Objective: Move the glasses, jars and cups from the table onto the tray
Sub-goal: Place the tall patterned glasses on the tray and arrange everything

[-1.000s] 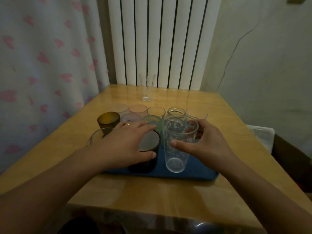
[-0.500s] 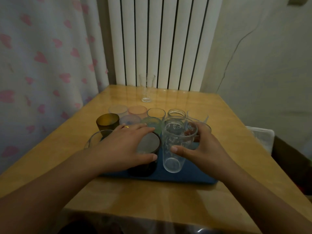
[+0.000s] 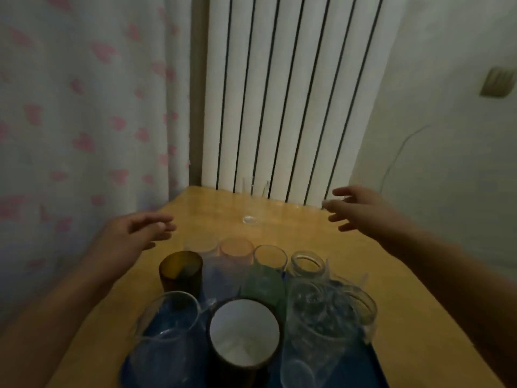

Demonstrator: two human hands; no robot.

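Observation:
A blue tray (image 3: 366,368) at the near edge of the wooden table (image 3: 391,278) carries several glasses, jars and cups. Among them are a dark cup with a white inside (image 3: 243,336), a clear patterned glass (image 3: 319,326), an amber cup (image 3: 181,271) and a clear jar (image 3: 307,263). One tall clear glass (image 3: 252,203) stands alone on the table at the far end, by the radiator. My left hand (image 3: 134,233) hovers empty with fingers apart, left of that glass. My right hand (image 3: 361,207) hovers empty and spread, right of it.
A white ribbed radiator (image 3: 282,93) rises behind the table. A curtain with pink hearts (image 3: 84,121) hangs on the left. A plain wall with a switch plate (image 3: 496,81) is on the right.
Both hands let go of the dark cup and the patterned glass, which now stand on the tray. The hands moved forward over the table towards the far glass, and the view shifted closer.

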